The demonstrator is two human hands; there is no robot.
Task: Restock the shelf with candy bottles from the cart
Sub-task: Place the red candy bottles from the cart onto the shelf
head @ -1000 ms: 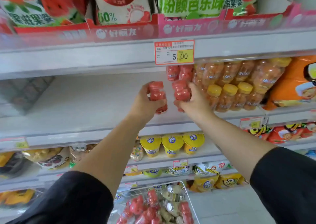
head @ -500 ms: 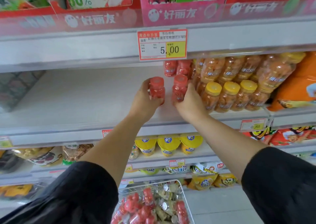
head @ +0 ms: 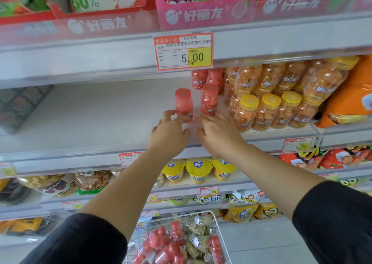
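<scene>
SNACK AISLE: A person in black sleeves reaches both bare arms up to a white shelf (head: 90, 118), where two small red candy bottles stand upright side by side, slightly apart, near the shelf's front edge. The left hand (head: 169, 135) sits at the foot of the left red bottle (head: 183, 102), with the forefinger curved at one side of its base and the thumb lying across the front. Whether they squeeze the bottle or merely touch it cannot be told, and the bottle itself shows blurred. The right hand (head: 219, 135) is spread, its fingers stretched forward and relaxed, holding nothing. Its fingertips (head: 207, 117) lie at the base of the right red bottle (head: 209, 100). Behind that pair, deeper on the same shelf, two more red bottles (head: 198, 79) stand under a price tag (head: 182, 51) reading 5.00. Just to the right are rows of orange bottles with yellow caps (head: 267, 110), and beyond them an orange snack bag (head: 350, 98). At the bottom of the view, between the person's arms, the wire cart (head: 216, 225) carries a heap of red bottles (head: 175, 241) mixed with silvery packets. Yellow cups (head: 198, 171) line the shelf beneath the hands.
</scene>
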